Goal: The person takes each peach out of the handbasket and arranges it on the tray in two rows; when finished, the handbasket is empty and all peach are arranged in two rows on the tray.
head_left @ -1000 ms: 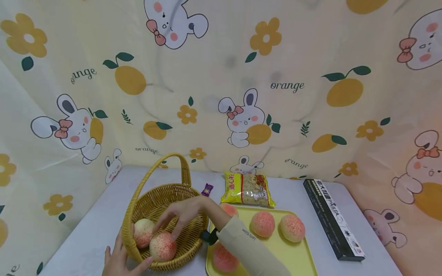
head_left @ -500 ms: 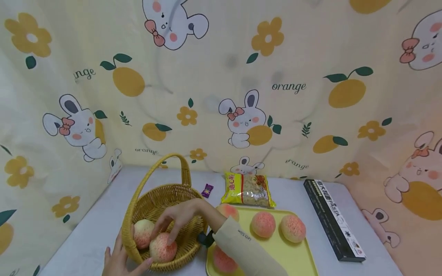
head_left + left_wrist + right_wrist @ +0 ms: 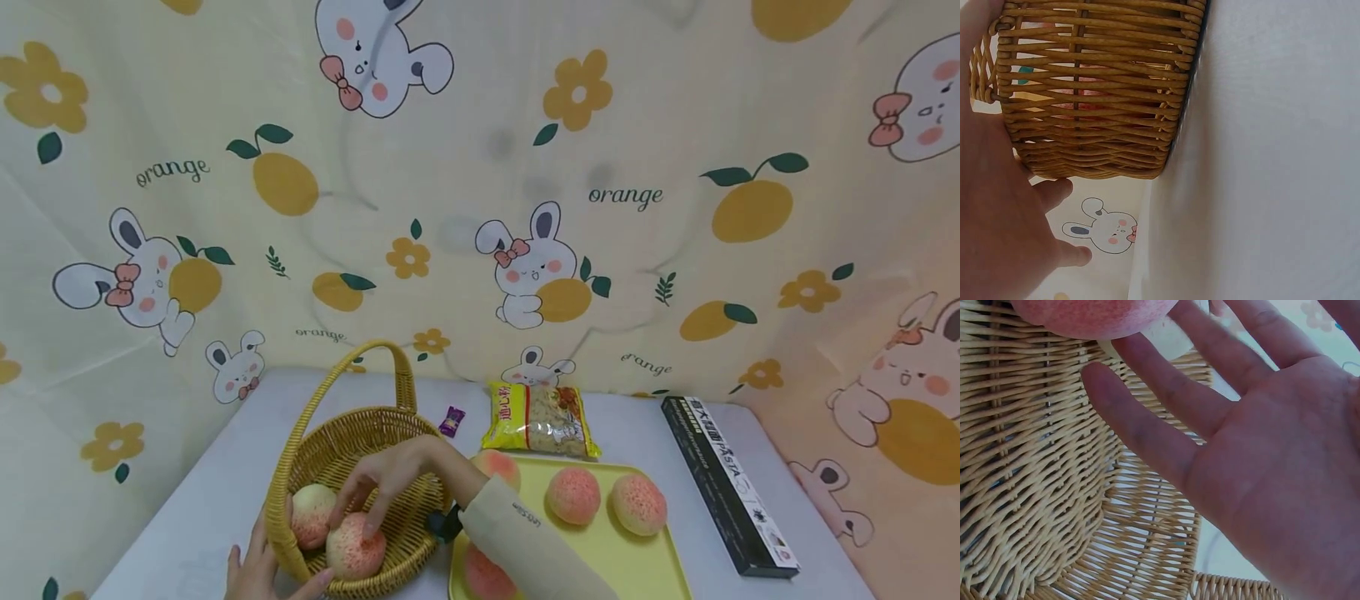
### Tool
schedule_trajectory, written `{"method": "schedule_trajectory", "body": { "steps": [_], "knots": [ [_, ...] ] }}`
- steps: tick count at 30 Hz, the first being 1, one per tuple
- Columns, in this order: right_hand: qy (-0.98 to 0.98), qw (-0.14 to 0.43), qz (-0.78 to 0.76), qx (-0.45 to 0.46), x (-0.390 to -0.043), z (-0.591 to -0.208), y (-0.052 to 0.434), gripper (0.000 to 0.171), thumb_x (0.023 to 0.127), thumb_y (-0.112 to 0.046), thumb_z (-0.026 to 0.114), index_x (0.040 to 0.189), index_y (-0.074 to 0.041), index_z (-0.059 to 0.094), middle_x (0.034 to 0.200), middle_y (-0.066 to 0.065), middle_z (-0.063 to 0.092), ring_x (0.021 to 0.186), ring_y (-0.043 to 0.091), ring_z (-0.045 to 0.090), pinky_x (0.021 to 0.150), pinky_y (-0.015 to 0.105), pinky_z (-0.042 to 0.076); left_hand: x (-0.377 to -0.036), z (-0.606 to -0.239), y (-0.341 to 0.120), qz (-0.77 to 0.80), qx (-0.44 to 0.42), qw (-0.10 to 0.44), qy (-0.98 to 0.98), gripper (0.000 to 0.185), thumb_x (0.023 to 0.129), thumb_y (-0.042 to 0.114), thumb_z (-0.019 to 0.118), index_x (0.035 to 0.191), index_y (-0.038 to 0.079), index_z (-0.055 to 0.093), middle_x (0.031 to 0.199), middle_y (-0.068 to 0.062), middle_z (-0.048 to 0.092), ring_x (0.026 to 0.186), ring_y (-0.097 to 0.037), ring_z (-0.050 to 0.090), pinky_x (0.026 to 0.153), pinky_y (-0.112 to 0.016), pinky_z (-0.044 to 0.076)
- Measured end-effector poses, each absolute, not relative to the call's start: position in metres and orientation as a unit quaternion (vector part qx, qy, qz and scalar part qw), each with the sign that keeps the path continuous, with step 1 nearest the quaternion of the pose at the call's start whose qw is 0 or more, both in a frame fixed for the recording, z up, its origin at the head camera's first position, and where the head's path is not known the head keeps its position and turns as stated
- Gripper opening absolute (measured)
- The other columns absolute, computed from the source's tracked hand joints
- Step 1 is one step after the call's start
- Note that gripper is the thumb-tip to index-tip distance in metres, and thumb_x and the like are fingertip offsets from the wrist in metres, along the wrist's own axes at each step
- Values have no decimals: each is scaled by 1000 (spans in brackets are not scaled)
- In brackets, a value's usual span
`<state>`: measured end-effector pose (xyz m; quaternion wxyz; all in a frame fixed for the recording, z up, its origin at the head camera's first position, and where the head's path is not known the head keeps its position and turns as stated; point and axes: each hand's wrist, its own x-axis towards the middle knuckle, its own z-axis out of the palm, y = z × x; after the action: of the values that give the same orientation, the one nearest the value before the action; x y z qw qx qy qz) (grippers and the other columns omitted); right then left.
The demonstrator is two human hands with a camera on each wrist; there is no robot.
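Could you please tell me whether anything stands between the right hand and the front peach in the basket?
Nothing visible does: inside the basket, the right hand is at the front peach, apparently touching it.

A round tan wicker basket (image 3: 405,571) stands toward the left edge of the white desk (image 3: 187,517). Two round pink-and-cream peaches (image 3: 358,552) lie in it, by its front left rim. A yellow rectangular tray (image 3: 600,550) right of it carries four similar peaches (image 3: 573,495): two by its left edge, two toward its back right corner. Behind the tray lies a yellow-and-clear plastic packet (image 3: 540,419); left of that, a small purple sachet (image 3: 452,421). A long black-and-white box (image 3: 727,487) lies near the desk's right edge.
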<state>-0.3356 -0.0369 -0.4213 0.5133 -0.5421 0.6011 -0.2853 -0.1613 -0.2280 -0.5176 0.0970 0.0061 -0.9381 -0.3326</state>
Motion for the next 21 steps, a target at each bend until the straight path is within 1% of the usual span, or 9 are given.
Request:
{"method": "schedule_trajectory", "body": {
  "steps": [3,7,9,12,16,18,21],
  "knots": [
    [600,518,-276,-544,-338,-423,-37,46,91,9,65,135,9,55,140,19,56,122,3,53,107,23,40,-162,-517,-227,-331,12,89,-939,111,81,49,76,160,5,12,154,-33,18,130,-63,32,88,-89,12],
    [596,541,-270,-529,-339,-425,-38,49,91,10,64,139,8,53,145,11,54,127,1,49,104,21,42,-162,-515,-227,-329,20,74,-941,111,82,52,74,161,7,9,155,-33,15,130,-65,31,91,-87,11],
    [591,550,-267,-526,-339,-426,-38,50,92,10,63,140,7,51,147,11,52,128,0,47,104,21,42,-163,-514,-227,-328,22,70,-942,112,82,52,74,161,7,9,155,-33,15,130,-65,32,91,-87,11],
    [591,556,-262,-521,-338,-426,-39,53,91,10,63,143,6,49,148,8,51,129,-2,45,104,21,42,-163,-513,-226,-329,21,71,-941,111,82,52,75,160,4,13,154,-33,16,130,-64,32,90,-88,11],
    [592,559,-243,-527,-339,-429,-39,61,90,9,65,148,2,45,150,2,49,130,-3,42,107,20,38,-163,-513,-226,-330,22,71,-941,109,81,52,76,158,0,19,154,-31,18,131,-61,32,90,-88,12],
    [603,554,-223,-529,-339,-430,-40,65,90,6,67,150,-2,43,150,-2,48,130,-3,41,108,19,34,-163,-514,-226,-328,24,75,-941,108,80,52,76,157,-1,21,154,-31,19,131,-61,32,89,-88,12],
    [626,548,-197,-519,-340,-431,-41,68,90,2,69,152,-8,42,149,-7,47,129,-3,41,108,19,34,-162,-514,-225,-330,24,82,-940,107,80,52,76,156,-2,23,153,-31,20,131,-60,33,89,-88,13]
  ]
}}
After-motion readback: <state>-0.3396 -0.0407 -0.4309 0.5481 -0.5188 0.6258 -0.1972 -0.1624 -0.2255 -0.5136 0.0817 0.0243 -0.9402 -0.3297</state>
